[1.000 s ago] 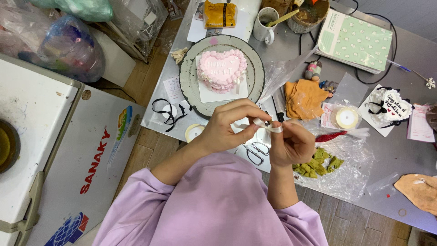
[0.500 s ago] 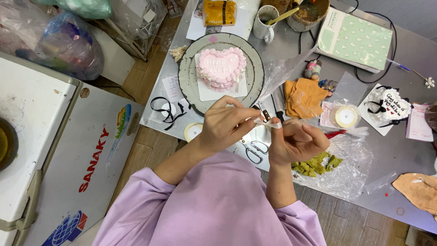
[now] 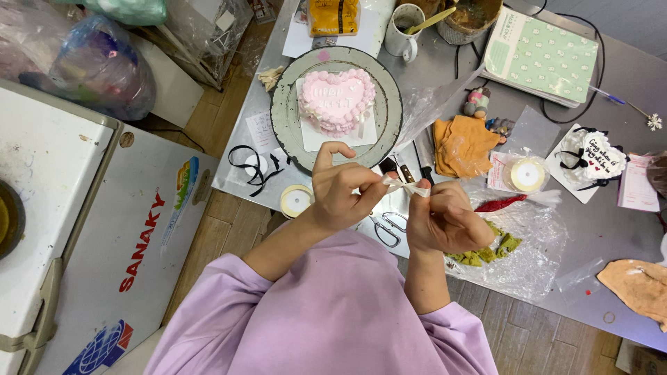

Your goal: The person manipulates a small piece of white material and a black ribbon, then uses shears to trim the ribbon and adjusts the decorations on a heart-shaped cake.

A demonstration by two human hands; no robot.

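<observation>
Grey and crowded, the bench [image 3: 597, 229] is sitting over a wooden floor, with a white chest freezer [image 3: 104, 229] standing on the far left.

Going from the left, some black ribbon [image 3: 253, 167] is lying near the bench edge, and a cream ribbon roll [image 3: 295, 201] is lying just beside it. Behind them a pink heart cake [image 3: 337, 101] is sitting on a round grey stand [image 3: 285, 111]. The cake is looking all piped and pretty already.

Next, the left hand [image 3: 340, 191] is pinching one end of a tiny white bow [image 3: 405, 187] with its fingertips pressed together. The bow is being held up in the air, above the bench and between both hands, in front of the cake. The right hand [image 3: 445, 219] is pinching the other end, with its fingers curled in tight.

The bow is already showing two small loops, so it seems nearly tied. It is not on the cake yet, so that part is probably still to do.

Under the hands, scissors [image 3: 389, 229] are lying on the bench. Farther right, an orange cloth [image 3: 462, 146], another ribbon roll [image 3: 526, 173] and a small white cake [image 3: 601, 156] are resting.
</observation>
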